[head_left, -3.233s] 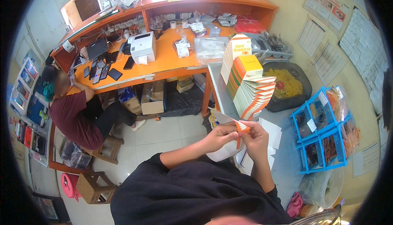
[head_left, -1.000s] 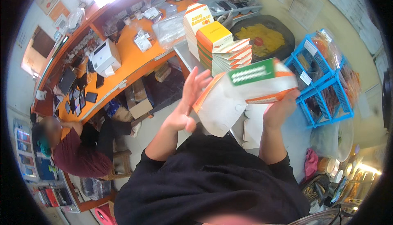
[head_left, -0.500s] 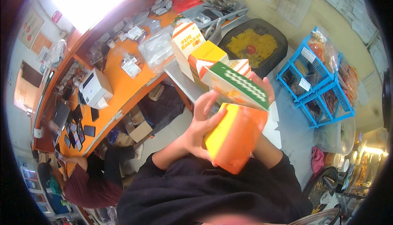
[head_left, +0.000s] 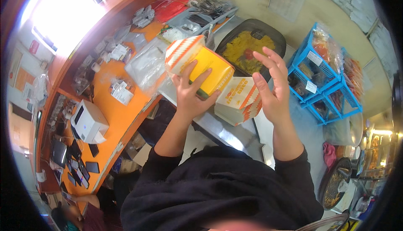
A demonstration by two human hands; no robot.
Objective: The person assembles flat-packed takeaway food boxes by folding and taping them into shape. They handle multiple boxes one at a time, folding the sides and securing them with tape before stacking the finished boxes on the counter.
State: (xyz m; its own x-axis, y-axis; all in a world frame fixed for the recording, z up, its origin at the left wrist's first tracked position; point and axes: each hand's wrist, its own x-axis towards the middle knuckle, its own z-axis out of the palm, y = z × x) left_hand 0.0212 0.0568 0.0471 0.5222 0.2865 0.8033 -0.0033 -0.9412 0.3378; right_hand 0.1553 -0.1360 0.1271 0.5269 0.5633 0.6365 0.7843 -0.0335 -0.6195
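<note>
My left hand [head_left: 194, 87] grips a yellow food carton [head_left: 213, 69] from its near side, the fingers spread over its face. The carton rests against a stack of white and orange patterned cartons [head_left: 181, 50] at the left of the metal counter. My right hand [head_left: 273, 89] is raised with fingers apart and nothing in it. Between the hands stand several nested white and orange cartons [head_left: 236, 98]; the right fingertips are apart from them.
Behind the cartons is a dark tub [head_left: 275, 42] of yellow food. Blue plastic baskets [head_left: 321, 82] with bagged items stand at the right. On the orange counter [head_left: 121, 122] at the left are a white printer [head_left: 89, 122] and several phones. A person [head_left: 90, 216] sits at the lower left.
The orange and yellow carton held before me has gone from there. My left hand has moved forward and left onto the yellow carton; my right hand has let go and lifted.
</note>
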